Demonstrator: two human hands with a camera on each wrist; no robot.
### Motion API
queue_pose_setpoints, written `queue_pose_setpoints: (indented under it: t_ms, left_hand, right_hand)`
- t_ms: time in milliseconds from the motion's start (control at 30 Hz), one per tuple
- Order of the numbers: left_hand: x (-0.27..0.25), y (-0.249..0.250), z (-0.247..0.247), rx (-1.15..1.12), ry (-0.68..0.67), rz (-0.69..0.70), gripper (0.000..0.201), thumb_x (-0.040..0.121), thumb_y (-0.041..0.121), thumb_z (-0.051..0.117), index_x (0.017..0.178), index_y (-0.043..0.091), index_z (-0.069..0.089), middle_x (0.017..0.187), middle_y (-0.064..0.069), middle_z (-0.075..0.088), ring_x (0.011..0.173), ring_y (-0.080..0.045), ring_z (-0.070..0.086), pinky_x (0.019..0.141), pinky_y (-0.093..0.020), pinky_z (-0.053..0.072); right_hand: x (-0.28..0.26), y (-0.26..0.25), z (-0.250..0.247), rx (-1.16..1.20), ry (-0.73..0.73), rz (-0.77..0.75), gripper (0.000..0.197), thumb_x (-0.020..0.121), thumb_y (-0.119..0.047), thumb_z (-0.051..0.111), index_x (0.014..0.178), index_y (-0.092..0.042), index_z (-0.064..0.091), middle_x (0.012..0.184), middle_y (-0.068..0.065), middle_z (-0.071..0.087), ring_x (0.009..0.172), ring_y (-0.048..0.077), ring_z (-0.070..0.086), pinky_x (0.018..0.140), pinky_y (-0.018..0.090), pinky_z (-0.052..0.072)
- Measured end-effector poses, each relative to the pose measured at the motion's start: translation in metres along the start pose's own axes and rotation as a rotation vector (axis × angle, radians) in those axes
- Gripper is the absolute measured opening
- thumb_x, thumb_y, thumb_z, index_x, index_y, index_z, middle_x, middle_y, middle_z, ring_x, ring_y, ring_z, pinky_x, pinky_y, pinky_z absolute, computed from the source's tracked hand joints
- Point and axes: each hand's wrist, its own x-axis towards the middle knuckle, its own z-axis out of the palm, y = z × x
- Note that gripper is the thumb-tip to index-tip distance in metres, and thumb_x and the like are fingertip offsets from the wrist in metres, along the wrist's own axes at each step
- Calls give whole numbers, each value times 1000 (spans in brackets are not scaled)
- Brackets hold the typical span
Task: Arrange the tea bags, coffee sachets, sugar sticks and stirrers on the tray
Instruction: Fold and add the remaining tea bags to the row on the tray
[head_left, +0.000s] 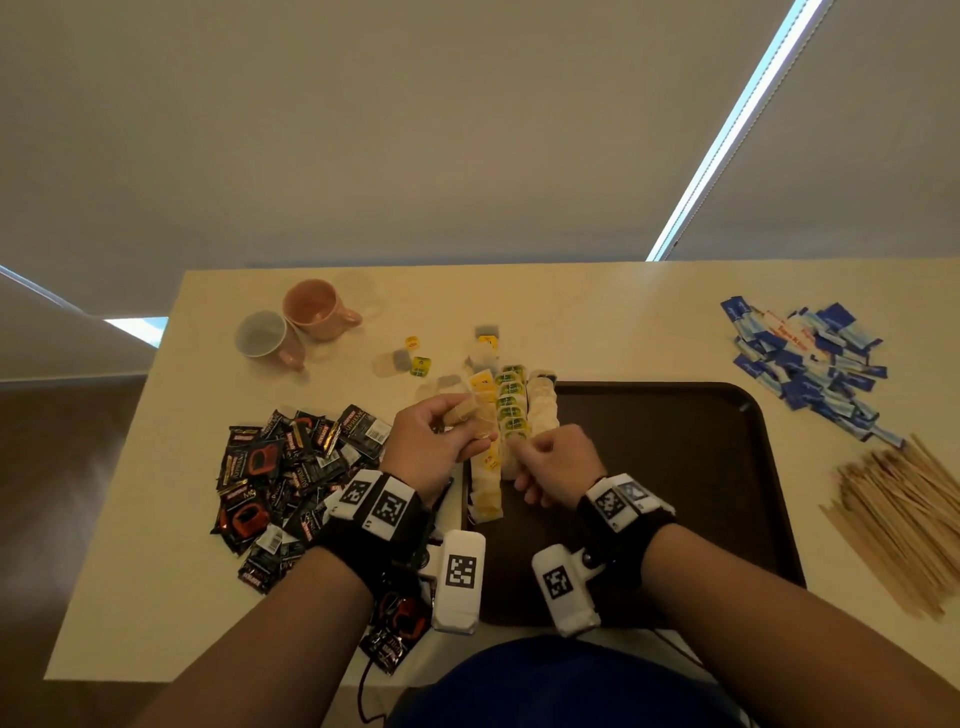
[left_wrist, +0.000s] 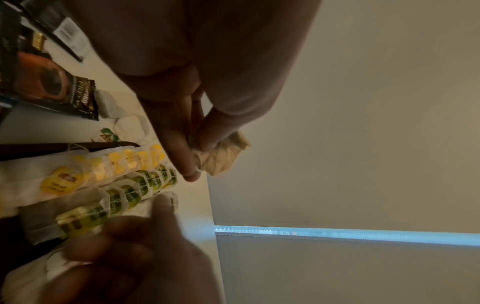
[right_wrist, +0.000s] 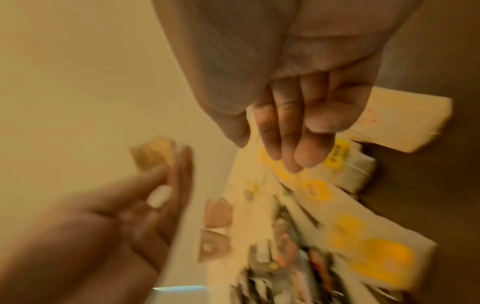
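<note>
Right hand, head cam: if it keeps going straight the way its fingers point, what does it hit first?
Probably the green-tagged tea bag row on the tray, just beyond the right hand; its height above the row is unclear.

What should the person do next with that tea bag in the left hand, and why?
Probably lay the tea bag pinched in the left hand onto a row of tea bags along the tray edge; loose ones still lie on the table.

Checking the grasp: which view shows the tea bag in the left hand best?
The left wrist view: the tea bag sits sharp, pinched in the left hand. The head view shows it small; the right wrist view only a blur.
</note>
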Motion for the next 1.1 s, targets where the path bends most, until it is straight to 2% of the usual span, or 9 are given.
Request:
queue_pose_setpoints:
  t_ms: [100,200,300,400,567,667,767,900,1100]
  left_hand:
    - [0,5,5,229,7,182,32,82,-4,75,95,25,70,95,-4,70,85,-11,70,78,-29,60]
    - [-2,10,11,359,7,388,36,77,0,81,94,30,70,87,2,72,81,-7,66,67,-22,52]
    - [-6,16,17,369,13,495,37,75,-1,82,89,31,70,84,4,73,75,-6,63,59,-24,44]
    - [-12,18,19,404,-49,561,32,74,-3,81,89,24,71,87,4,75,80,-10,67,67,-29,50]
    - [-15,14,19,287,-105,385,43,88,-19,53,117,10,66,119,-6,68,101,-12,70,80,-25,57]
    - [-19,19,20,93,-190,167,31,95,-9,52,109,12,69,106,-10,73,92,-16,72,74,-29,59]
    - [-19,21,19,226,-182,257,16,92,4,66,94,18,73,89,-9,75,82,-21,72,72,-36,62]
    - [-16,21,20,275,-137,320,13,87,4,72,85,17,73,79,-9,73,69,-13,70,64,-27,59]
    - [-15,20,16,245,-110,327,10,86,5,74,96,4,76,91,-18,75,87,-35,73,80,-43,61]
  right_hand:
    - [-15,-28,-22,190,-79,-82,52,100,-41,52,83,4,72,72,15,72,51,17,63,45,24,48]
    - [-25,-46,-35,311,-163,-96,53,100,-44,51,86,3,71,76,17,72,53,17,61,45,22,45]
    - [-29,-46,-42,463,-209,-60,36,97,-34,60,93,0,68,73,12,68,53,16,56,45,22,42]
    - [-28,-39,-48,576,-225,-73,21,95,-16,63,100,4,66,70,11,60,53,15,51,42,21,39]
    - [-36,-41,-58,450,-105,-237,11,93,-10,66,91,0,70,61,11,59,46,12,50,43,19,40]
    - [-39,-46,-63,260,-31,-379,9,91,-12,68,90,-4,71,60,8,63,46,9,55,46,19,44]
    - [-40,-48,-65,105,16,-491,9,89,-16,71,89,-7,73,67,8,70,54,11,61,52,21,49]
    - [-42,-51,-65,8,22,-562,12,88,-19,73,89,-7,74,72,8,71,58,10,63,55,22,52]
    - [-44,-49,-69,34,-14,-549,11,88,-14,72,98,-10,73,77,5,73,63,12,67,58,24,55]
